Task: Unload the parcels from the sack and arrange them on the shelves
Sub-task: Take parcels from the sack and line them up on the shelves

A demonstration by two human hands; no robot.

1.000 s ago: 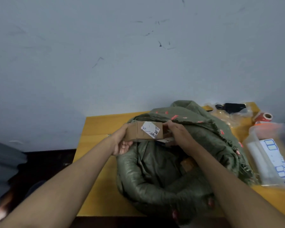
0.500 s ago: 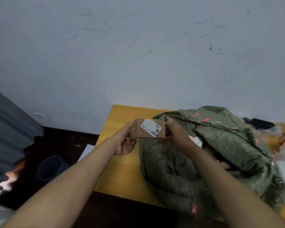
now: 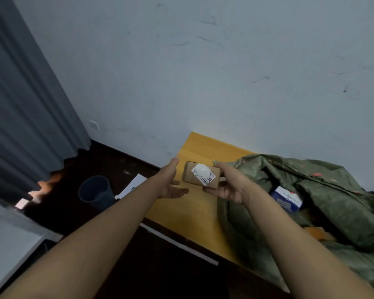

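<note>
One cardboard parcel (image 3: 201,175) gripped by right hand (image 3: 227,184), left hand (image 3: 171,182) spread loose just beside it

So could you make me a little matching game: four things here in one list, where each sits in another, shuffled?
Things:
1. brown box
2. blue-and-white box
3. dark bucket
4. green sack

Places:
A. on the floor by the curtain
B. lying on the yellow table
C. held in the right hand
D. inside the sack's mouth

Pairs: 1-C, 2-D, 3-A, 4-B
</note>
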